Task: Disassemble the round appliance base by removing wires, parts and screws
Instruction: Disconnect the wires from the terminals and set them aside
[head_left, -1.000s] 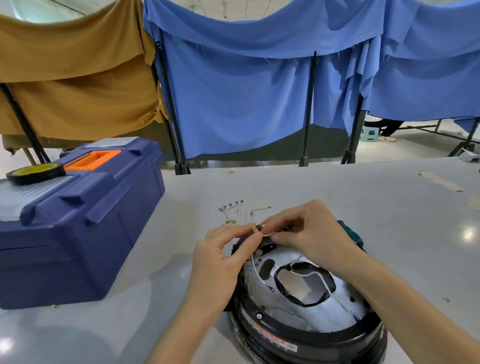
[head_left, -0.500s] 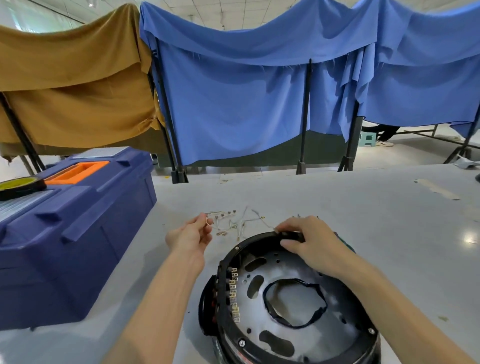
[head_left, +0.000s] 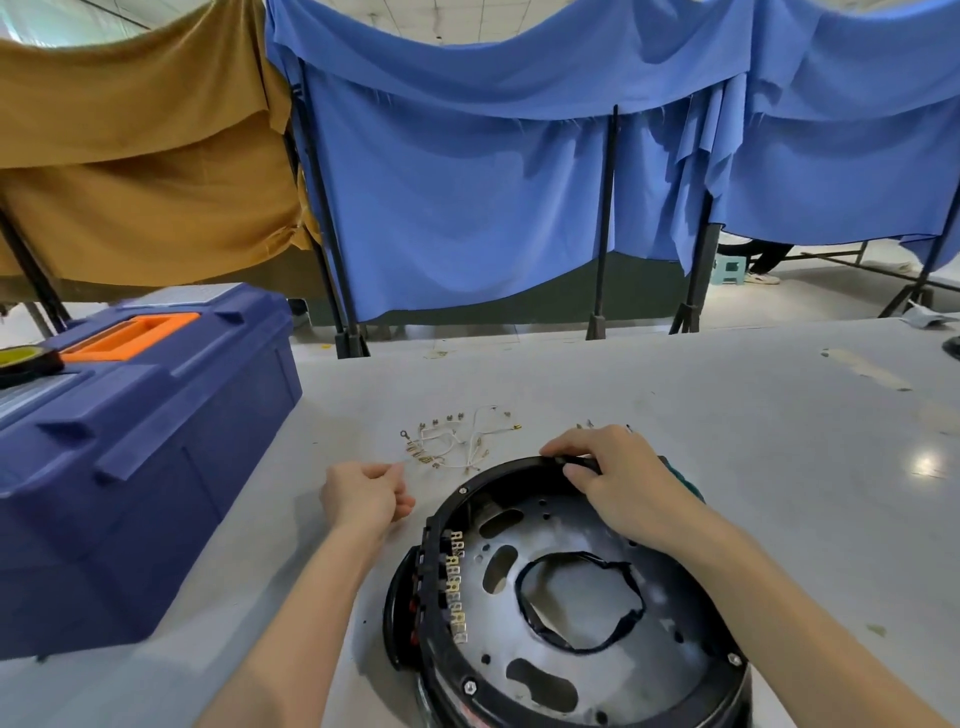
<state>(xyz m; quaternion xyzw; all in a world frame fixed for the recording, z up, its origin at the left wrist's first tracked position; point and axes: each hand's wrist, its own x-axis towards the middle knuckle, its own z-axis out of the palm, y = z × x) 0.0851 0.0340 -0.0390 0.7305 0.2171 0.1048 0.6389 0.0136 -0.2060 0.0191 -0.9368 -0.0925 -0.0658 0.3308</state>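
Across the back, blue cloth (head_left: 467, 182) draped over black stands (head_left: 602, 218), tan cloth (head_left: 140, 171) hung to its left. Under the hems, pale glossy floor (head_left: 810, 299) and, far right, a small green stool (head_left: 730, 271). Up front, a grey table (head_left: 727, 395), scuffed, with a bright glare (head_left: 927, 462) of light near its right edge. Overhead, white ceiling tiles (head_left: 467, 15).

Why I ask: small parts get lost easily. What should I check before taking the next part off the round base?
1. Base steadied: the right hand grips the round base at its far rim. Ok.
2. Left hand free: its fingers are curled beside the base; whether they hold anything, cannot tell.
3. Removed wires out of the way: they lie on the table beyond the base. Ok.
4. Rim screws out: several sit in the black ring. Not ok.
5. Screw tool ready: none plainly visible, toolbox closed. Not ok.
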